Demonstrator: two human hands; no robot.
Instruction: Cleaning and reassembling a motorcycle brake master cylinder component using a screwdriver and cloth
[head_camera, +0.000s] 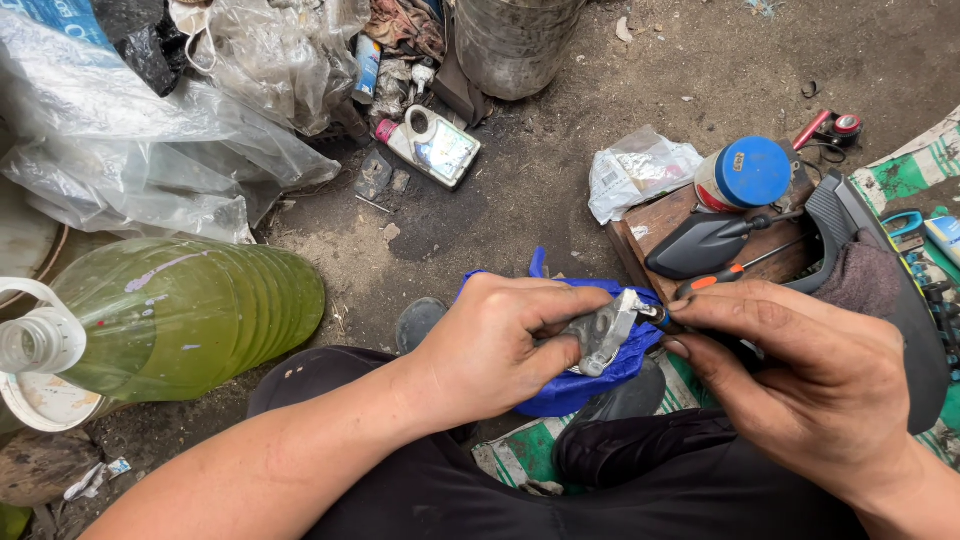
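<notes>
Your left hand (490, 345) was curled nearly shut around a small grey metal part (598, 335), thumb pressed on top to steady it. A blue cloth (575, 385) sat under the part, probably to keep grease off your palm and stop it slipping. Your right hand (800, 385) came in from the side, fingers pinched closed on a small fitting (655, 315) at the part's end; what exactly they gripped was too small to tell. You held both over your lap, close in, likely for control. Just beyond lay an orange-handled screwdriver (735, 268) and a black mirror (705, 243) on a wooden board (650, 228), with a blue-lidded jar (745, 175) behind. Farther left, a large green bottle (180, 315) lay on the dirt floor (560, 150).
</notes>
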